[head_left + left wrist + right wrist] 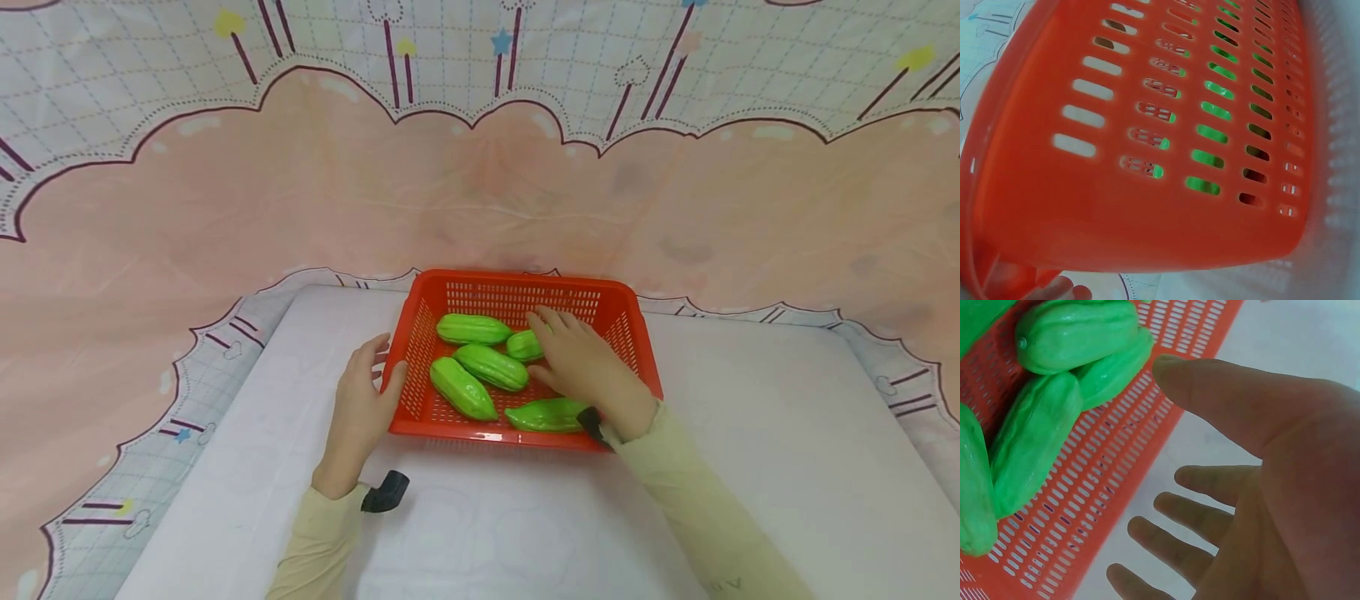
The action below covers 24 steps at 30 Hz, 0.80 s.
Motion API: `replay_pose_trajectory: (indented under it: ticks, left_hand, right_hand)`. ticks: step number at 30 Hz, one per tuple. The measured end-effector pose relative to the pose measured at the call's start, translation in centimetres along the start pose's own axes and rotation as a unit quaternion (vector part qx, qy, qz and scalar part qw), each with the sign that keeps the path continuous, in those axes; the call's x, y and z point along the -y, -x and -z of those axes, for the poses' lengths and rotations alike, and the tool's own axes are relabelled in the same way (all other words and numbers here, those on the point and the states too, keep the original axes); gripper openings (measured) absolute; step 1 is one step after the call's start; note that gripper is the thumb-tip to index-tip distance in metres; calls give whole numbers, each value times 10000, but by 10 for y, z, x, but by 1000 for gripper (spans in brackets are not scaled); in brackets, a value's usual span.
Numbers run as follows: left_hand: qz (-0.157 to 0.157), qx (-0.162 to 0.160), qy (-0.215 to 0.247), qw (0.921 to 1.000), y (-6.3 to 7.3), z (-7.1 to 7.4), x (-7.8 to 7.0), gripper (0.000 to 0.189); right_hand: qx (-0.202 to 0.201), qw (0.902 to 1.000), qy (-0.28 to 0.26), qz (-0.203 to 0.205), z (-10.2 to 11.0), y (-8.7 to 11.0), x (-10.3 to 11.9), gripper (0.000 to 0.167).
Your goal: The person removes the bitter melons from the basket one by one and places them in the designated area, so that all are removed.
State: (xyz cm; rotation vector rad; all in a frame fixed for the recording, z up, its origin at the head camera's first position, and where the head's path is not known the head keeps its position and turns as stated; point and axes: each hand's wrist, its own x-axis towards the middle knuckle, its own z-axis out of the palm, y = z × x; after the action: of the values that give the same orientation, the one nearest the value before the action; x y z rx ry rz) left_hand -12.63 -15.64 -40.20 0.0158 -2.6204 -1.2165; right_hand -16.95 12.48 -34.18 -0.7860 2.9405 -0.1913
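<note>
A red slotted plastic basket [487,437] stands on the white table with several light-green ridged gourds [491,367] lying in it. Beside the basket's left wall is my left hand [362,408], fingers loosely bent near the rim and thumb overlapping it. In the left wrist view its fingertips [1066,291] show past the basket's lower corner. My right hand [585,358] reaches over the right part of the basket, partly covering one gourd [525,346]. The right wrist view shows that hand's fingers [1194,515] spread with nothing held, the thumb pointing toward the gourds.
The white table [765,417] extends around the basket. Behind it hangs a pink cloth [480,200] with cloud shapes and stars, which also runs along the table's sides. A black wrist device [386,492] sits at the left cuff.
</note>
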Motion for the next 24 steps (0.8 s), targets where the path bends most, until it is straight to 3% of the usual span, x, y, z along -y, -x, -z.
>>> replay_pose_trajectory:
  ticks: [9, 24]
  left_hand:
    - [460, 330, 454, 9974, -2, -1, 6, 52]
    - [745, 468, 1226, 9886, 1, -3, 10, 48]
  right_hand:
    - [388, 9990, -195, -68, -1, -11, -3, 77]
    - [692, 9974, -188, -35, -7, -24, -12, 76]
